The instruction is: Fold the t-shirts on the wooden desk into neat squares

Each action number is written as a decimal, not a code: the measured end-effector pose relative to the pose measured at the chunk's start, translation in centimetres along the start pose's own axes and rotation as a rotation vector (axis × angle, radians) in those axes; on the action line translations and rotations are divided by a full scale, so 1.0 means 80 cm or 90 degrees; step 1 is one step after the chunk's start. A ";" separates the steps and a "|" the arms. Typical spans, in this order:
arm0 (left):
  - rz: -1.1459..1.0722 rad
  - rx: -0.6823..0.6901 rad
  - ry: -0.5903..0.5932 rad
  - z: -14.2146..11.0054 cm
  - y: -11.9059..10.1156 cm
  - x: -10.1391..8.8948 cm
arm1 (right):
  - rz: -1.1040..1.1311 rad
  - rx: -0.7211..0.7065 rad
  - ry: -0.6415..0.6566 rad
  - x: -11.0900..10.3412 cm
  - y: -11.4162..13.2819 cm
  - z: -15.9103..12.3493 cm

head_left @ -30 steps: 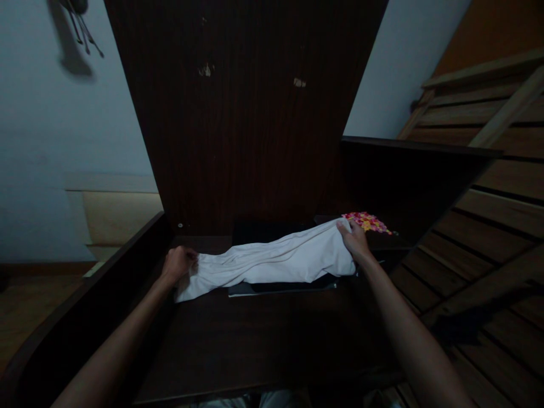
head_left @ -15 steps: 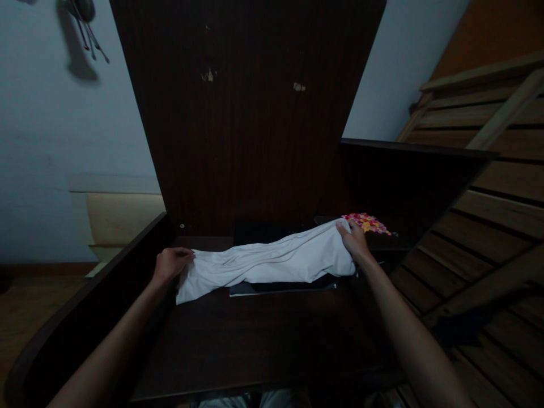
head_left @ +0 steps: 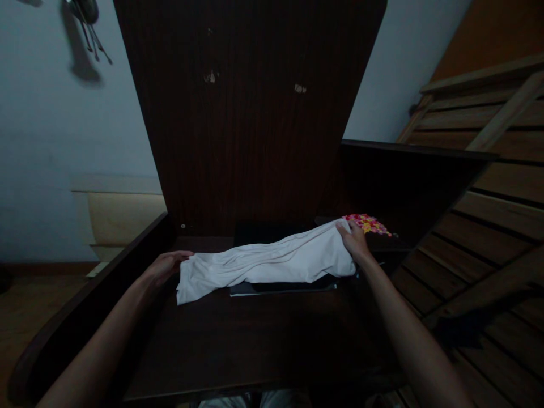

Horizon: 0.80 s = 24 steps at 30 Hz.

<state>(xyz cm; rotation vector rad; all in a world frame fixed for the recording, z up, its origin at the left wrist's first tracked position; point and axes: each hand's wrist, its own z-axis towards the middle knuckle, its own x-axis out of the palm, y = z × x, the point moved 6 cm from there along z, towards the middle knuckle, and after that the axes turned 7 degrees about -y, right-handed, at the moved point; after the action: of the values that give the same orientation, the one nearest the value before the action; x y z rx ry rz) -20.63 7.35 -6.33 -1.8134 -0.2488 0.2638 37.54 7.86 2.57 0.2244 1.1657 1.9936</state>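
A white cloth (head_left: 272,263), long, narrow and creased, lies across the dark desktop in loose lengthwise folds. My right hand (head_left: 353,238) pinches its right end, thumb on the near side, and that end is slightly raised. At the left end, my left hand (head_left: 168,265) has its fingers stretched out, the tips touching the cloth's upper corner. Beneath the cloth's middle a flat dark item with a pale edge (head_left: 283,290) sticks out toward me; most of it is covered.
The dark wooden desk (head_left: 250,345) has a raised side board (head_left: 97,294) on the left and a tall back panel (head_left: 255,141). A pink and yellow flower-patterned thing (head_left: 369,224) is beyond my right hand. Wooden slats (head_left: 501,221) stand at right.
My left hand has straightened its fingers from a pinch and shifted slightly left at the cloth's corner. The cloth's left edge has moved a little. My right hand stays put.
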 end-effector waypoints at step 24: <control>0.106 0.282 -0.107 -0.031 -0.027 -0.017 | 0.014 0.018 0.019 0.000 -0.006 0.001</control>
<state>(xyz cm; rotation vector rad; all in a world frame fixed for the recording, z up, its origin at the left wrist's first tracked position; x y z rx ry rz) -21.24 5.20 -3.55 -1.3747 -0.1415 0.5467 37.84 8.09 2.23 0.2242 1.2160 2.0070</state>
